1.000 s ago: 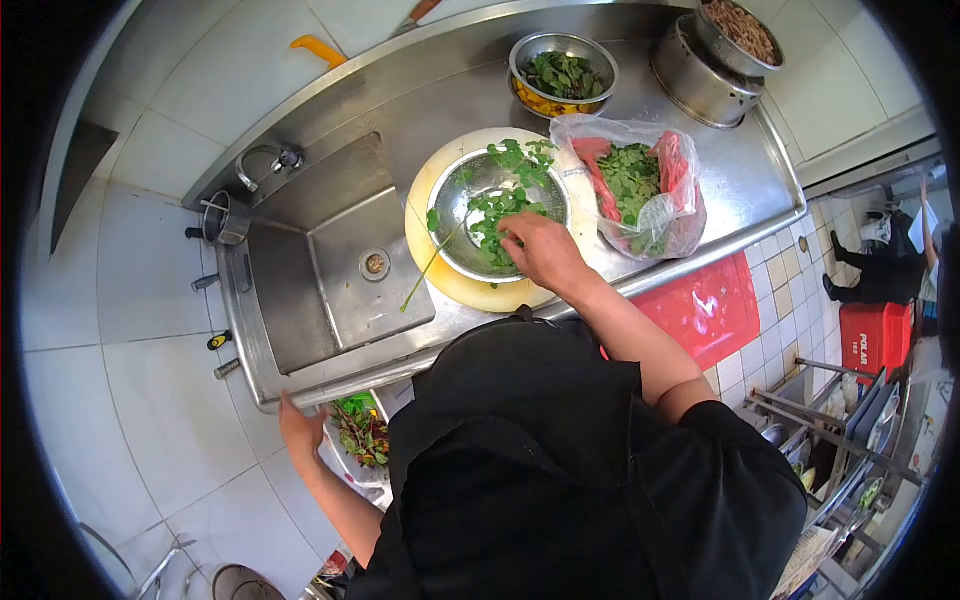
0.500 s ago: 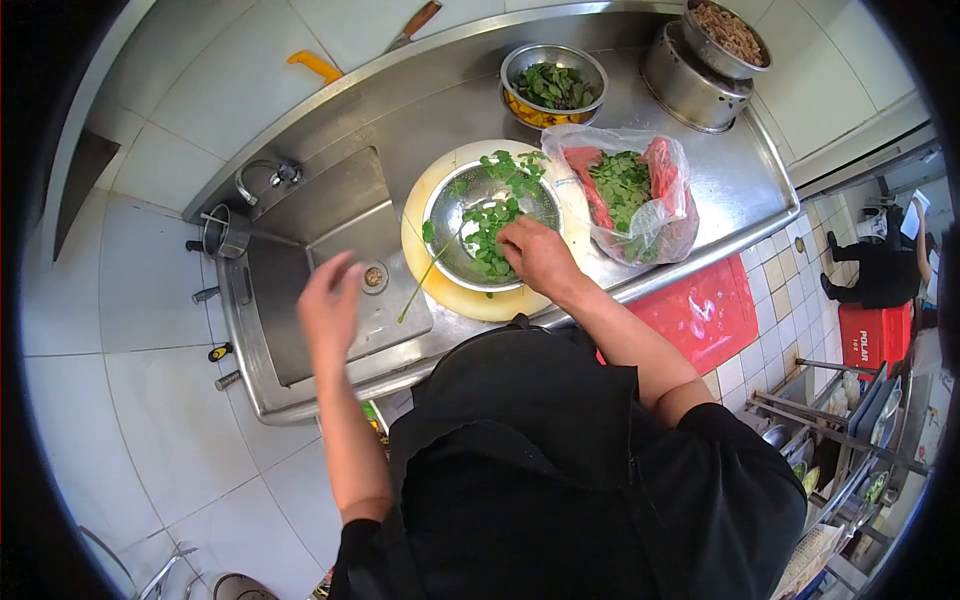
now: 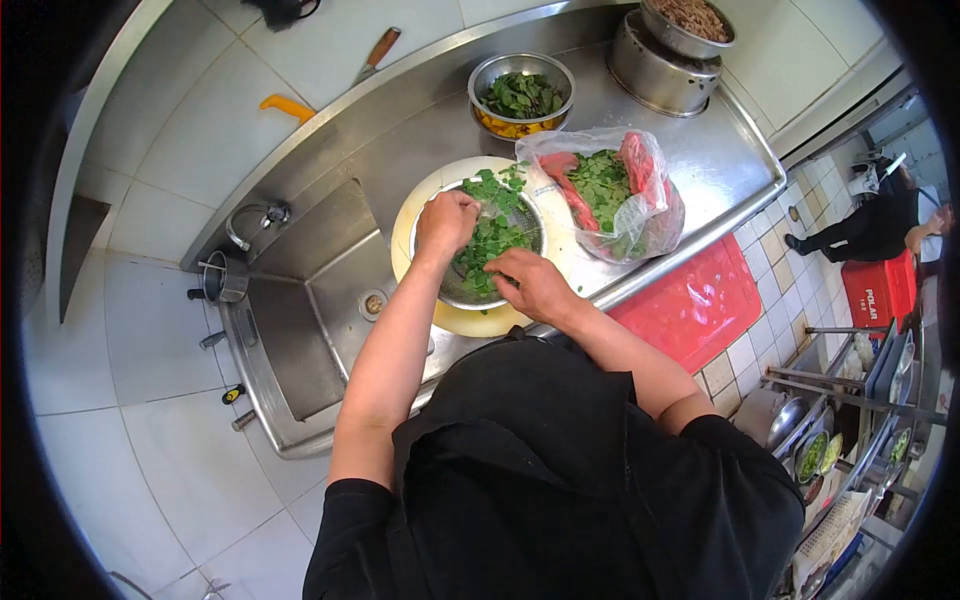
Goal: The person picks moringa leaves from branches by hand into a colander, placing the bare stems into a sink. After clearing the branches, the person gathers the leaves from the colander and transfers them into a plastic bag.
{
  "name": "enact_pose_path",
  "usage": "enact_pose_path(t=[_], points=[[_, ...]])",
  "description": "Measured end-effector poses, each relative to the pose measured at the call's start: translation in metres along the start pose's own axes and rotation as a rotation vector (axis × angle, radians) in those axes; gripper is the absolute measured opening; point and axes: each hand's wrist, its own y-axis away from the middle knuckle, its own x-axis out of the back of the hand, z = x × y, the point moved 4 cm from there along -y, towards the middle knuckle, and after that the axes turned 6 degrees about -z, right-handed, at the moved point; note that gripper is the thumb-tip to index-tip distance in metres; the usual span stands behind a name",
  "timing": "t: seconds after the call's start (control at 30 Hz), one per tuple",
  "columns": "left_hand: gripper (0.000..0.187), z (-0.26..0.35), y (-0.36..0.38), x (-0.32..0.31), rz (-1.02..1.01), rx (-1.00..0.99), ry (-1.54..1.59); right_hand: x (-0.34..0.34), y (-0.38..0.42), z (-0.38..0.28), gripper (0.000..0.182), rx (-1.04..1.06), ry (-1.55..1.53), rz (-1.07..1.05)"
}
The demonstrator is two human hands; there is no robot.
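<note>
A metal colander with green leaves in it rests on a round, pale yellow board. Over the colander's left part is my left hand, its fingers closed at the leaves; what they pinch is too small to name. My right hand is at the colander's lower right side, fingers bent beside the leaves, and its fingertips are partly hidden. Right of the board lies an open clear plastic bag with red edges inside and more green leaves.
A sink with a faucet is at left. Behind stand a bowl of dark leaves above yellow pieces and a pot under a bowl of brown food. A red board is at right; another person stands far right.
My left hand has moved right, from over the sink to the leaves in the colander. A long stem that hung over the colander's left edge no longer shows. The view has shifted slightly.
</note>
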Motion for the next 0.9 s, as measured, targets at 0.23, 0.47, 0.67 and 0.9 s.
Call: enact_pose_path(t=[0.23, 0.47, 0.67, 0.9], points=[[0.03, 0.009, 0.004, -0.002, -0.062, -0.02, -0.112, -0.002, -0.001, 0.004, 0.02, -0.09, -0.067, 0.064], [0.02, -0.001, 0.018, 0.007, -0.063, -0.119, 0.106, 0.017, -0.001, -0.004, 0.023, -0.142, -0.13, 0.042], [0.021, 0.011, 0.084, 0.058, 0.031, -0.194, 0.245, 0.061, -0.016, 0.024, 0.053, -0.373, -0.395, 0.292], [0.017, 0.031, 0.127, 0.079, 0.109, -0.397, 0.204, 0.059, -0.052, -0.021, 0.064, -0.288, -0.868, -0.322]])
